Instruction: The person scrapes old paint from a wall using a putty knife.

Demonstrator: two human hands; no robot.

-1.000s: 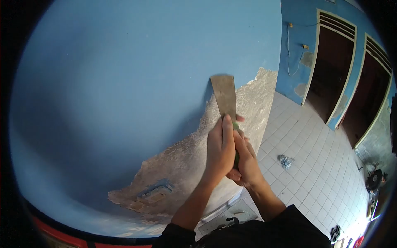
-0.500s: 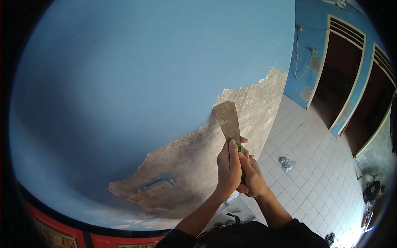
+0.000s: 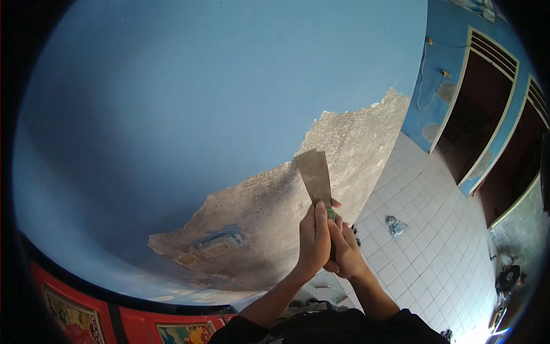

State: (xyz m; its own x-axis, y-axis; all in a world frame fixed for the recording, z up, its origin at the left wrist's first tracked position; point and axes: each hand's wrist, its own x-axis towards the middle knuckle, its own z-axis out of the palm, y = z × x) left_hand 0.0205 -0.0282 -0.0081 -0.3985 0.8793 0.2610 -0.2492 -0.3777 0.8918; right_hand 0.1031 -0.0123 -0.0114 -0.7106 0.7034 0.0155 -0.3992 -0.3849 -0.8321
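Both my hands are wrapped round the green handle of a paint scraper [image 3: 315,175], its wide metal blade pointing up. My left hand [image 3: 313,241] grips from the left, its thumb lying along the handle near the blade. My right hand [image 3: 347,249] closes round the handle from the right, and the fingers hide most of it. The blade's top left corner is at the ragged edge between the blue painted wall [image 3: 200,103] and a bare plaster patch [image 3: 358,143]. Whether the blade presses on the wall, I cannot tell.
A wall socket plate [image 3: 219,245] sits low in the bare patch. Crumpled shiny litter [image 3: 395,226] lies on the white tiled floor [image 3: 424,246]. Red panels with pictures [image 3: 71,315] stand at lower left. Two doorways [image 3: 478,114] open at the right.
The scraper has moved down and left along the paint edge, away from the upper notch, with both hands still on it. The whole view has shifted slightly.
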